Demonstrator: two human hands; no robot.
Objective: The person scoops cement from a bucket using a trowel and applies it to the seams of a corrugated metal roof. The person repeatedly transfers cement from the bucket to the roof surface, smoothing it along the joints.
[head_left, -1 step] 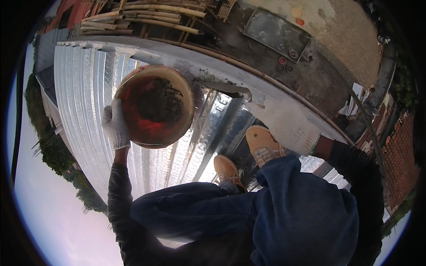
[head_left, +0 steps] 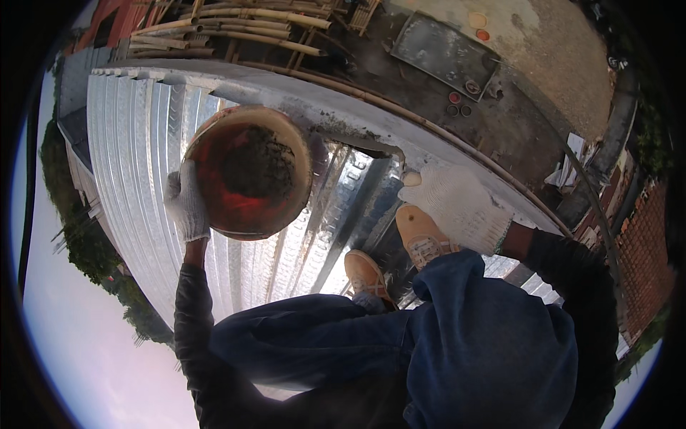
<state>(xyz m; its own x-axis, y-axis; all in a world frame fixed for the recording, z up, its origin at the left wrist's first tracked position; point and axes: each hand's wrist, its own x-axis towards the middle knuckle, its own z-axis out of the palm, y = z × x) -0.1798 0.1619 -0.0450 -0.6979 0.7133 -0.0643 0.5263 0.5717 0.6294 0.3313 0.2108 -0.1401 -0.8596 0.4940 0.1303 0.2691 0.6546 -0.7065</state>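
Left hand (head_left: 188, 204) grips bucket (head_left: 207, 143) rim, presumably steadying it near metal roofing's (head_left: 132, 136) far edge; right hand (head_left: 457, 202): grip cannot be determined.

Bamboo poles (head_left: 250, 33) lie piled together; a round container (head_left: 472, 87) sits by a dark tray's (head_left: 437, 50) near corner (small buckets (head_left: 455, 97) just beside).

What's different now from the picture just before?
The gloved right hand has shifted slightly back toward the body and turned a little, so a small tan piece at its fingers shows more clearly. Whether its grip changed is unclear. The left hand stays on the bucket's rim; bucket and shoes look the same.
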